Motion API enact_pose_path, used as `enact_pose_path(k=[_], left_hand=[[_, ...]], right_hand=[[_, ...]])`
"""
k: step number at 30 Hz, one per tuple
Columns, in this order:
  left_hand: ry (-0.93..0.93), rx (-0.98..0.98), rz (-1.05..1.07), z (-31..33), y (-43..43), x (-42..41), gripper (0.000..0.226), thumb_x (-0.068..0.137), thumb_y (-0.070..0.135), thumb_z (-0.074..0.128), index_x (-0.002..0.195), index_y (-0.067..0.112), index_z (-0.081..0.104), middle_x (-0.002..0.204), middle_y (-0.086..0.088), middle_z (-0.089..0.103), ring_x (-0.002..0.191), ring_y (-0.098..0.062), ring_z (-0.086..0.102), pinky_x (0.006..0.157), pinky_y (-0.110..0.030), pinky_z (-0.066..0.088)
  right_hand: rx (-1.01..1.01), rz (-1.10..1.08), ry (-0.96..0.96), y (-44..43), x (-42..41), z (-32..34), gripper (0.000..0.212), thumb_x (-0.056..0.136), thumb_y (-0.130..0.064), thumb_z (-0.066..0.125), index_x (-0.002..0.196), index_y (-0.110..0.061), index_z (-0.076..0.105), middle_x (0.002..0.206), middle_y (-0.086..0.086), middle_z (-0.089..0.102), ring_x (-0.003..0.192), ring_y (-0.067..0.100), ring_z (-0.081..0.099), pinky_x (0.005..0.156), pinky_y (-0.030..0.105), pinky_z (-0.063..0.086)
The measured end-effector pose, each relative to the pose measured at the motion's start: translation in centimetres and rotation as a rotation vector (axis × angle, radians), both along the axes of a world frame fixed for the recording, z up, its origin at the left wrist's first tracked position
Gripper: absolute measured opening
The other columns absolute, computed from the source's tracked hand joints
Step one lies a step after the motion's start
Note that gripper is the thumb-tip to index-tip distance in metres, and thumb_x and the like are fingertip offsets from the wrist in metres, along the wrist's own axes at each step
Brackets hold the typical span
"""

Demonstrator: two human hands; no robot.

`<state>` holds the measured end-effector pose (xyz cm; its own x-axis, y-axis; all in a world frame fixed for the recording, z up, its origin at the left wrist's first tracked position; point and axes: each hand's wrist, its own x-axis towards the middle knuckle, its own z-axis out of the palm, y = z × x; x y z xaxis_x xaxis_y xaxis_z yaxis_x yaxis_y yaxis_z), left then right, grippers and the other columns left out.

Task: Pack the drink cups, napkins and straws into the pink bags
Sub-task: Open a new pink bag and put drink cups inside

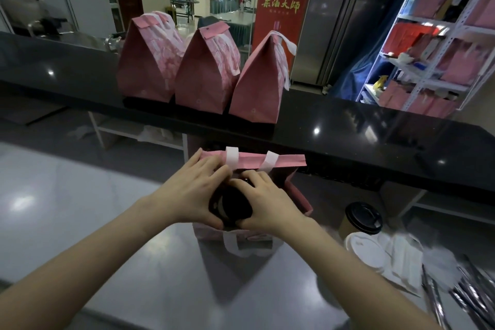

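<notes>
An open pink bag (267,162) with white handles stands on the grey counter in front of me. Over its mouth, my left hand (192,195) and my right hand (265,203) together grip a cup with a black lid (235,203), fingers curled round its rim from both sides. To the right stand a brown cup with a black lid (361,220) and a cup with a white lid (367,249). Beside them lie white napkins (404,262) and wrapped straws (455,295), which are blurred.
Three closed pink bags (203,72) stand in a row on the raised black ledge (348,126) behind the open bag. A white shelf rack (434,43) with more pink bags is at the far right. The grey counter (80,209) stretches to my left.
</notes>
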<state>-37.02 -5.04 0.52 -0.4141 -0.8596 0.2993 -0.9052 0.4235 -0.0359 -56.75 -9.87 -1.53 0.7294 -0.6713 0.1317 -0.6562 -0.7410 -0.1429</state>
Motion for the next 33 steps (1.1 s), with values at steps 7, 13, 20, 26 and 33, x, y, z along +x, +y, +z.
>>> enact_pose_path(k=[7,13,20,26,33], left_hand=[[-0.145,0.128,0.085,-0.8,0.6,0.8,0.116,0.056,0.084,0.043,0.154,0.031,0.009,0.162,0.007,-0.003,0.148,-0.014,-0.011,0.119,-0.043,-0.013],[-0.234,0.099,0.183,-1.7,0.3,1.6,0.122,0.061,0.092,0.033,0.155,0.020,0.001,0.163,0.003,-0.009,0.143,-0.014,-0.027,0.103,-0.041,-0.038],[-0.229,0.156,0.232,-2.5,-0.1,2.3,0.129,0.055,0.095,0.034,0.154,0.016,0.010,0.163,-0.001,-0.005,0.147,-0.018,-0.021,0.110,-0.046,-0.029],[-0.168,0.188,0.219,-2.8,-0.9,3.3,0.112,0.057,0.094,0.031,0.142,0.022,0.046,0.163,0.004,0.001,0.145,-0.012,-0.022,0.110,-0.043,-0.026],[-0.134,0.239,0.199,-2.9,-2.2,3.6,0.112,0.058,0.093,0.034,0.146,0.023,0.039,0.163,0.004,-0.001,0.145,-0.013,-0.022,0.109,-0.041,-0.026]], right_hand=[[0.045,-0.062,-0.022,-1.5,1.7,-2.1,0.084,0.069,-0.040,0.077,0.142,-0.029,0.036,0.134,-0.003,0.038,0.121,0.021,0.036,0.085,0.038,0.051],[0.035,-0.078,-0.022,-2.2,2.9,-3.8,0.081,0.073,-0.039,0.075,0.143,-0.031,0.035,0.143,0.000,0.034,0.131,0.025,0.031,0.094,0.047,0.050],[0.042,-0.088,0.009,-2.7,4.2,-5.3,0.080,0.074,-0.036,0.075,0.143,-0.030,0.035,0.147,0.003,0.028,0.137,0.026,0.021,0.095,0.050,0.049],[0.090,-0.126,0.087,-4.3,4.6,-5.4,0.083,0.075,-0.034,0.075,0.146,-0.030,0.032,0.147,0.004,0.028,0.137,0.028,0.021,0.102,0.048,0.044],[0.184,-0.152,0.104,-6.2,5.1,-5.1,0.085,0.076,-0.037,0.076,0.148,-0.030,0.032,0.143,0.007,0.035,0.132,0.029,0.031,0.110,0.043,0.035]])
